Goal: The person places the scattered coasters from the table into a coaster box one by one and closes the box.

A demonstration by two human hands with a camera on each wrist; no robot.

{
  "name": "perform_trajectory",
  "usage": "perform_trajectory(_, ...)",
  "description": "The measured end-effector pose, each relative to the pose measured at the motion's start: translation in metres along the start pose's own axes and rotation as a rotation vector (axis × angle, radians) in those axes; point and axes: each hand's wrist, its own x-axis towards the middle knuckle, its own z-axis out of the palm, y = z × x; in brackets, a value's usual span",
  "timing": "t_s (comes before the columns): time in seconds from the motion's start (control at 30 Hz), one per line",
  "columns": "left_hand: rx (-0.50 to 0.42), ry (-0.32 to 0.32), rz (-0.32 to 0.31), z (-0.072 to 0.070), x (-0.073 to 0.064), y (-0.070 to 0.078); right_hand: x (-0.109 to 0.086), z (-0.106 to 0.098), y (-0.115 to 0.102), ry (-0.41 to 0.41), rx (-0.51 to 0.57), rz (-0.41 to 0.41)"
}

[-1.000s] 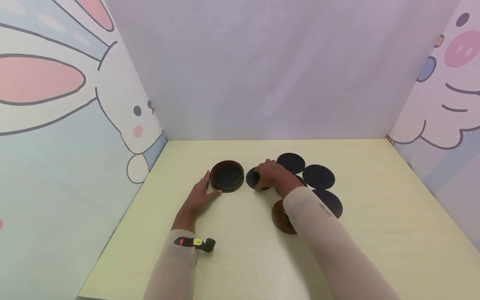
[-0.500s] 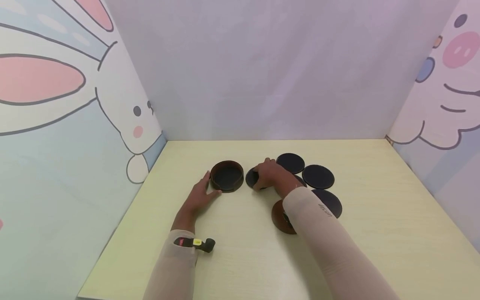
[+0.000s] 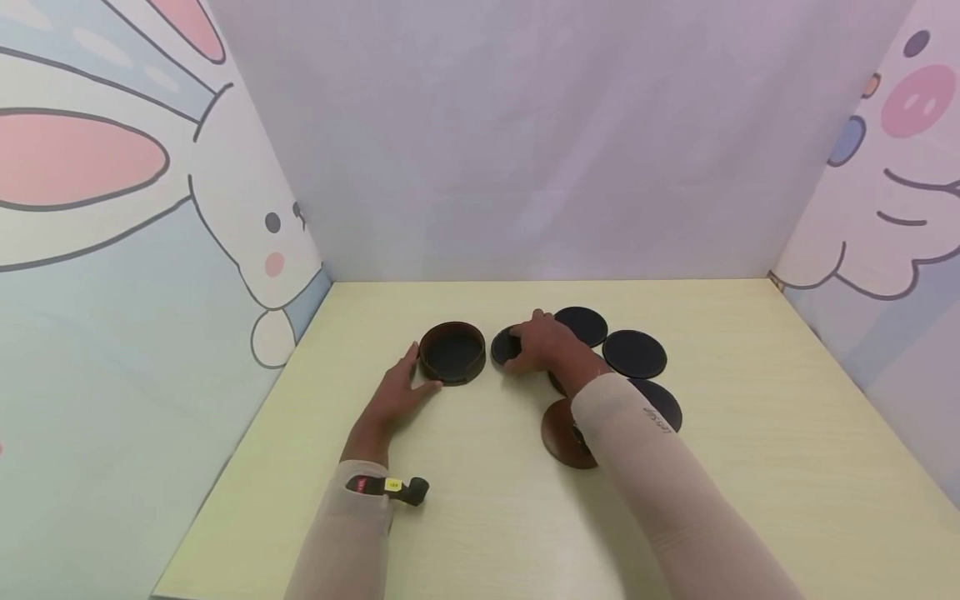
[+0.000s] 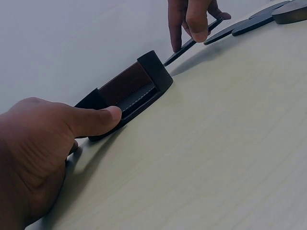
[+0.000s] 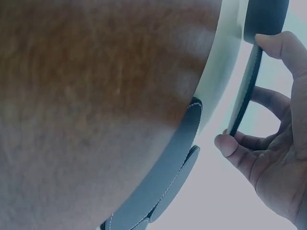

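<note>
My left hand (image 3: 393,396) grips a round dark coaster holder (image 3: 452,358) at its near-left side. In the left wrist view, the thumb presses by the notch in the holder's stitched wall (image 4: 153,69). Just to the right, my right hand (image 3: 542,343) pinches a thin round black coaster (image 3: 504,346) by its edges. The right wrist view shows that coaster (image 5: 247,88) edge-on between thumb and fingers. From the left wrist, the coaster (image 4: 184,51) looks tilted and raised over its shadow, close to the holder.
Several black coasters (image 3: 634,354) lie flat on the pale table (image 3: 465,517) to the right. One is partly under my right forearm. A brown disc (image 3: 564,433) lies nearer me, partly hidden by the sleeve. Walls with cartoon animals (image 3: 247,192) enclose the table.
My right hand has lifted the black coaster slightly off the table and moved it a little away from me. The left hand and the holder stay put.
</note>
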Motion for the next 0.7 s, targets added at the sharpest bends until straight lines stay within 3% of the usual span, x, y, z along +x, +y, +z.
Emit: perform_trajectory(0.7, 0.012, -0.015, -0.017, -0.0012, -0.0004, 0.0002, 0.0033, -0.0013, 0.0034, 0.178, 0.029, 0.032)
